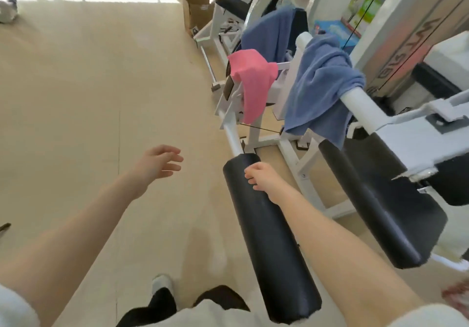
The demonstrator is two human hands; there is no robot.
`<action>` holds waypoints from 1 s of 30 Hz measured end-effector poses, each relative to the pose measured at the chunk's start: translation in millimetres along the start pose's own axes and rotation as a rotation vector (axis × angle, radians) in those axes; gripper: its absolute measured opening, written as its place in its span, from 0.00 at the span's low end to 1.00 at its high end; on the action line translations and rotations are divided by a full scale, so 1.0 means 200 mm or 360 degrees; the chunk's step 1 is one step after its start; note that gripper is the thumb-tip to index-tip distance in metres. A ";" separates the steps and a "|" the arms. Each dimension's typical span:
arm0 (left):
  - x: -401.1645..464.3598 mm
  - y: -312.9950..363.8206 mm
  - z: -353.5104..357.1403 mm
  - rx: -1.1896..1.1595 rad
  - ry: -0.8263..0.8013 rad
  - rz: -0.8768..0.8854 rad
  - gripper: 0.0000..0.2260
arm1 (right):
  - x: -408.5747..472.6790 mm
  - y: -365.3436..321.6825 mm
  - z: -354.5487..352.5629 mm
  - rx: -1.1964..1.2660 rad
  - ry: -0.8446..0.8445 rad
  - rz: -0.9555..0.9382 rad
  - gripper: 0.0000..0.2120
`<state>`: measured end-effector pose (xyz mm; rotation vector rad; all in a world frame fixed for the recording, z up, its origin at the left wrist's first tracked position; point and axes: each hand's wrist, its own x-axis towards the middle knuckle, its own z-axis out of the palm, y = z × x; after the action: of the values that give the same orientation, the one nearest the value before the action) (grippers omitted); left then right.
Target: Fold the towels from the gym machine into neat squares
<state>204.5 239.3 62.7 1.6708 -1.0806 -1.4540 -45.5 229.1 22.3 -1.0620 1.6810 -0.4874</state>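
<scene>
Three towels hang on the white gym machine (360, 103). A pink towel (250, 85) drapes over a low bar. A light blue towel (322, 85) lies bunched over a thick white bar. Farther back, a darker blue towel (269, 32) covers a seat back. My left hand (160, 163) hovers over the floor with fingers spread and holds nothing. My right hand (261, 177) is above the end of a black padded roller (269, 237), fingers loosely curled, holding nothing. Both hands are short of the towels.
A second black pad (380, 204) juts out to the right of the roller. A cardboard box (196, 9) stands on the beige floor (88, 98) at the back. More white machine frames line the right side. My foot (162, 284) shows at the bottom.
</scene>
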 end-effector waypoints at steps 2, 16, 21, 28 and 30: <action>0.12 0.10 -0.13 -0.0132 -0.0027 -0.0018 0.07 | 0.07 -0.15 0.07 -0.0009 0.0074 -0.0115 0.07; 1.24 0.66 -0.24 -0.0299 -0.0254 0.0074 0.07 | 0.87 -0.98 -0.06 0.0320 0.0579 -0.0437 0.08; 1.72 0.99 -0.20 -0.0200 -0.0327 0.0115 0.07 | 1.28 -1.33 -0.24 0.0319 0.0677 -0.0487 0.09; 2.19 1.24 -0.15 -0.0120 -0.0371 0.0321 0.11 | 1.77 -1.54 -0.35 0.0357 0.0838 -0.0287 0.14; 2.30 1.28 -0.17 -0.0103 -0.0389 0.0357 0.12 | 1.87 -1.56 -0.33 0.0285 0.0857 -0.0177 0.19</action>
<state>214.5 -287.4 92.9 1.3037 -1.2933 -1.5538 -2.5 -257.7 74.6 -0.9452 1.9983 -1.0483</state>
